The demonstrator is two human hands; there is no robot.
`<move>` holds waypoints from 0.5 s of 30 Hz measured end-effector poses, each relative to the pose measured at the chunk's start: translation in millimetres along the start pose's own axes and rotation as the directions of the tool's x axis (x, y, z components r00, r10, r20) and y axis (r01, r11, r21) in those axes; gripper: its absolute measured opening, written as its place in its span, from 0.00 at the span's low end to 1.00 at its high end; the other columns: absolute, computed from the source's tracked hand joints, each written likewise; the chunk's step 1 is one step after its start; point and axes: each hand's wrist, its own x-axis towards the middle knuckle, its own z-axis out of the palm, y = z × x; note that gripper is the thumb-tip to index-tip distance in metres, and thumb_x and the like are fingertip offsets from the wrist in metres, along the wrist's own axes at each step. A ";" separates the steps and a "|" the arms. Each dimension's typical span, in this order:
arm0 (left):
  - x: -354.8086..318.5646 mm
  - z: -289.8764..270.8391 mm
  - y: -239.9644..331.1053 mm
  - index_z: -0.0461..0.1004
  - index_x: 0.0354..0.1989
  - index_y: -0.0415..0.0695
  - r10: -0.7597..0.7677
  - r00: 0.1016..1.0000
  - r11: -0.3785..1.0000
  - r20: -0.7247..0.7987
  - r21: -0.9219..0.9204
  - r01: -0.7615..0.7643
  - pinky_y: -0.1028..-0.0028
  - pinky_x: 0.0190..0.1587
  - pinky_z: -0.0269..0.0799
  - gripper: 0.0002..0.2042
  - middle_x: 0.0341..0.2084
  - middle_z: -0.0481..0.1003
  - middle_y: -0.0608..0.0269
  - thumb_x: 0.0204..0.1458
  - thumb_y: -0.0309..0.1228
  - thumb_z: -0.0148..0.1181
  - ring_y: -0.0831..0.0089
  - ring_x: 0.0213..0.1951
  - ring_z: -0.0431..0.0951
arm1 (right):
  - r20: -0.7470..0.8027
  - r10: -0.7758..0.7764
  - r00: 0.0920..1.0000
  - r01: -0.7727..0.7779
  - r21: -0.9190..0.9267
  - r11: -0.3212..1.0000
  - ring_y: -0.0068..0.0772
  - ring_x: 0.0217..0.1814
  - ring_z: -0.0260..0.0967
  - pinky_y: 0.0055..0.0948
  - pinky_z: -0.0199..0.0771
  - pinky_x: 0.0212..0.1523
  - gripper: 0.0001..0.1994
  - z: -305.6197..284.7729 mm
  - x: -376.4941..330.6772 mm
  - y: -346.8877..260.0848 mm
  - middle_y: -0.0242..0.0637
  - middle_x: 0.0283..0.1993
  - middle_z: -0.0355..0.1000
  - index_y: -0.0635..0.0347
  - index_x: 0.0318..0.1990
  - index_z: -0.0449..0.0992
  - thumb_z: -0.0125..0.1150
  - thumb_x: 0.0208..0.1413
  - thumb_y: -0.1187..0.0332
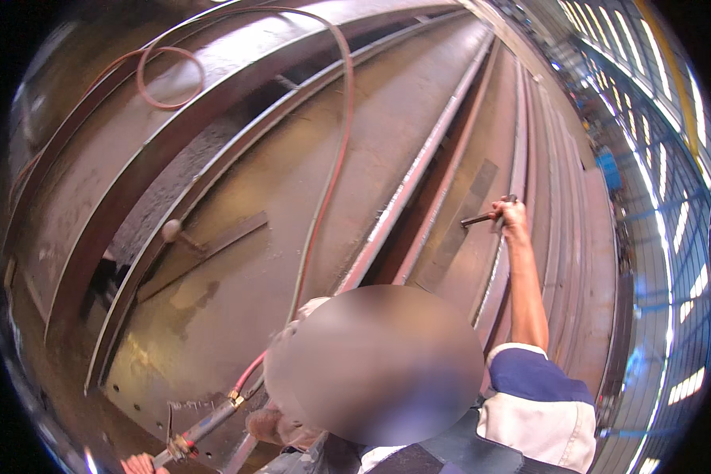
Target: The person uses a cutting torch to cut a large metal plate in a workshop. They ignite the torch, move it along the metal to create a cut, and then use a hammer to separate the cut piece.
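Note:
At the lower left edge, partly cut off, my left hand (138, 464) has its fingers wrapped at the end of a gas torch (204, 430) with brass fittings. Paired red and green hoses (324, 201) run from it across the plates. My right arm stretches forward, and my right hand (512, 215) is closed on a dark hammer-like hand tool (476, 219), its exact kind unclear. That hand is over a long, narrow steel section (474, 245). A blurred oval (375, 363) hides the middle foreground; tan, cloth-like shapes (280, 426) show beside it.
Long rust-brown steel beams (419, 182) lie side by side, with raised edges and dark gaps between them. A flat steel strip (205, 257) rests on the wide plate at left. Hose loops (170, 104) lie farther off. Blue building framework (648, 221) stands at right.

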 end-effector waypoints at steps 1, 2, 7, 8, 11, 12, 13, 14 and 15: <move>-6.5 -0.2 -1.3 0.50 0.15 0.56 0.120 0.976 0.990 -0.183 0.092 -0.105 0.75 0.19 0.48 0.23 0.11 0.50 0.74 0.65 0.32 0.49 0.79 0.12 0.48 | 0.104 0.089 0.991 -0.091 0.021 0.996 0.34 0.29 0.73 0.27 0.72 0.19 0.18 11.1 -1.5 -32.8 0.42 0.31 0.72 0.66 0.46 0.69 0.54 0.43 0.83; -8.7 2.2 -2.9 0.50 0.16 0.55 0.245 0.905 0.962 -0.347 0.202 -0.182 0.76 0.20 0.45 0.25 0.11 0.48 0.72 0.71 0.32 0.45 0.82 0.13 0.45 | 0.218 0.074 0.973 -0.090 0.064 0.994 0.32 0.31 0.73 0.23 0.66 0.20 0.17 23.9 -5.4 -61.7 0.38 0.31 0.72 0.67 0.45 0.70 0.56 0.44 0.79; -54.8 19.4 -21.1 0.53 0.16 0.54 0.278 0.854 0.959 -0.440 0.071 -0.275 0.80 0.14 0.45 0.25 0.09 0.51 0.74 0.72 0.35 0.46 0.84 0.09 0.46 | 0.648 0.065 0.759 -0.032 -0.062 0.998 0.26 0.40 0.71 0.21 0.65 0.24 0.15 127.1 -71.5 -164.4 0.31 0.30 0.69 0.65 0.46 0.71 0.54 0.48 0.73; -54.3 23.9 -23.8 0.53 0.15 0.53 0.289 0.870 0.955 -0.399 0.052 -0.293 0.80 0.14 0.45 0.25 0.09 0.51 0.74 0.72 0.35 0.47 0.84 0.09 0.46 | 0.722 0.060 0.689 -0.033 -0.052 0.998 0.26 0.40 0.71 0.22 0.65 0.24 0.15 170.2 -85.0 -182.6 0.30 0.30 0.69 0.64 0.46 0.71 0.54 0.48 0.73; -62.6 20.0 -32.0 0.54 0.16 0.54 0.304 0.841 0.939 -0.448 -0.008 -0.344 0.80 0.12 0.46 0.25 0.08 0.50 0.75 0.72 0.36 0.47 0.84 0.09 0.45 | 0.845 0.086 0.527 0.011 -0.108 0.994 0.29 0.42 0.69 0.22 0.65 0.23 0.16 272.0 -139.8 -212.6 0.31 0.30 0.67 0.64 0.46 0.70 0.52 0.46 0.76; -65.6 15.8 -34.8 0.54 0.16 0.54 0.336 0.808 0.926 -0.484 0.010 -0.379 0.80 0.12 0.46 0.25 0.08 0.50 0.76 0.72 0.37 0.48 0.85 0.08 0.45 | 0.893 0.063 0.446 0.030 -0.085 0.996 0.30 0.44 0.68 0.21 0.65 0.22 0.17 301.7 -159.7 -218.0 0.32 0.30 0.66 0.65 0.47 0.70 0.51 0.45 0.77; -69.7 8.7 -38.1 0.54 0.16 0.54 0.342 0.785 0.920 -0.516 0.013 -0.392 0.81 0.11 0.46 0.25 0.07 0.50 0.76 0.72 0.37 0.48 0.85 0.08 0.45 | 0.910 0.055 0.410 0.030 -0.074 0.997 0.30 0.44 0.68 0.22 0.67 0.22 0.17 329.3 -181.1 -222.4 0.33 0.30 0.66 0.65 0.46 0.70 0.50 0.45 0.78; -74.0 2.6 -41.8 0.54 0.16 0.54 0.361 0.777 0.905 -0.517 -0.008 -0.425 0.81 0.11 0.46 0.25 0.07 0.50 0.76 0.72 0.37 0.48 0.85 0.08 0.45 | 0.926 0.056 0.373 0.041 -0.077 0.996 0.32 0.45 0.68 0.22 0.67 0.22 0.18 354.4 -202.4 -227.7 0.34 0.30 0.66 0.66 0.47 0.70 0.50 0.45 0.78; -82.2 -7.0 -47.3 0.54 0.16 0.55 0.375 0.718 0.896 -0.586 0.030 -0.443 0.81 0.11 0.46 0.25 0.07 0.50 0.76 0.71 0.36 0.48 0.85 0.08 0.45 | 0.947 0.048 0.316 0.048 -0.067 0.997 0.33 0.45 0.68 0.22 0.67 0.23 0.18 368.2 -225.7 -225.0 0.34 0.31 0.65 0.66 0.48 0.70 0.50 0.46 0.78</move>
